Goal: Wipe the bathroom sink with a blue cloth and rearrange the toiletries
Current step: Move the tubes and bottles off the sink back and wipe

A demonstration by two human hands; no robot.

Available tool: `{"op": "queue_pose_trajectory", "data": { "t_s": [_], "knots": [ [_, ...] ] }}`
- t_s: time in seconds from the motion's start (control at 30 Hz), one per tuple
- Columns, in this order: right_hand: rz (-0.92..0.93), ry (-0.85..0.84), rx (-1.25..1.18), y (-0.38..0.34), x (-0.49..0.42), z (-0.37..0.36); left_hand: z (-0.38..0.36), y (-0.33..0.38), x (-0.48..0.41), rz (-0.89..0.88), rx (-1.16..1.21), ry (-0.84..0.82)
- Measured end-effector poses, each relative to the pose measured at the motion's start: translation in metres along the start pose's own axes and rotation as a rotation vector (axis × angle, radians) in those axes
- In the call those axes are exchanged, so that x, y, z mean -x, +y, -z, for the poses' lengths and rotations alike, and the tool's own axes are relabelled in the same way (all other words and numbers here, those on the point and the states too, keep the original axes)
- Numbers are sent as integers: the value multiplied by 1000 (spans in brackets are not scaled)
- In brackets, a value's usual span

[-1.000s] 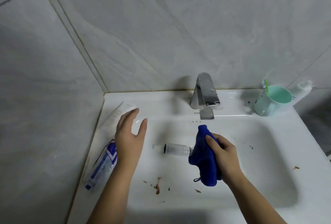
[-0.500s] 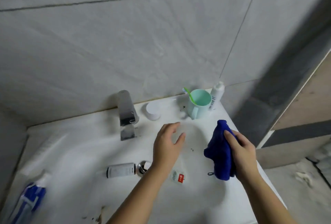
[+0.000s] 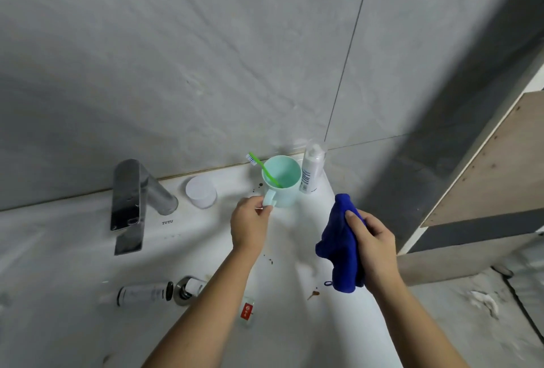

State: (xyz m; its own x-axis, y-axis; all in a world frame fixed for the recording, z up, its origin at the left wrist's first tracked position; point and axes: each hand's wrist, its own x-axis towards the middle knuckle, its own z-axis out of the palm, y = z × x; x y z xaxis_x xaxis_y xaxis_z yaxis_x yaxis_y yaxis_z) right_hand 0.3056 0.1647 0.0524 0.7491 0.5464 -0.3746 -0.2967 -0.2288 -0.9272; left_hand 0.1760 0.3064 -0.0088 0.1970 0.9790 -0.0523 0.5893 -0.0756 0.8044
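Observation:
A mint green cup (image 3: 284,180) stands on the back ledge of the white sink (image 3: 73,238), with a green toothbrush (image 3: 264,169) leaning in it. My left hand (image 3: 250,224) pinches the cup's handle. My right hand (image 3: 372,247) holds a bunched blue cloth (image 3: 338,245) above the sink's right side. A white bottle (image 3: 312,171) stands just right of the cup. A small bottle (image 3: 144,294) lies in the basin beside the drain (image 3: 185,289), and a little clear bottle with a red label (image 3: 246,310) lies under my left forearm.
A chrome faucet (image 3: 132,202) rises at the back left, with a white round lid or jar (image 3: 201,191) between it and the cup. Brown specks (image 3: 313,294) dot the basin. Grey tiled wall behind; a wooden panel (image 3: 485,179) and floor lie to the right.
My left hand reached forward from over the basin and took hold of the cup's handle. The view swung right from the sink's left side. The right hand kept the cloth.

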Motion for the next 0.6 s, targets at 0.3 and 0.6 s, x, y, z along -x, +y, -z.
{"op": "queue_pose_trajectory", "data": {
  "t_s": [0.3, 0.6],
  "knots": [
    [14, -73, -10, -5, 3, -10, 17, 4, 18, -9, 67, -8],
    [126, -187, -19, -32, 45, -59, 119, 16, 51, -90, 218, 217]
  ]
}}
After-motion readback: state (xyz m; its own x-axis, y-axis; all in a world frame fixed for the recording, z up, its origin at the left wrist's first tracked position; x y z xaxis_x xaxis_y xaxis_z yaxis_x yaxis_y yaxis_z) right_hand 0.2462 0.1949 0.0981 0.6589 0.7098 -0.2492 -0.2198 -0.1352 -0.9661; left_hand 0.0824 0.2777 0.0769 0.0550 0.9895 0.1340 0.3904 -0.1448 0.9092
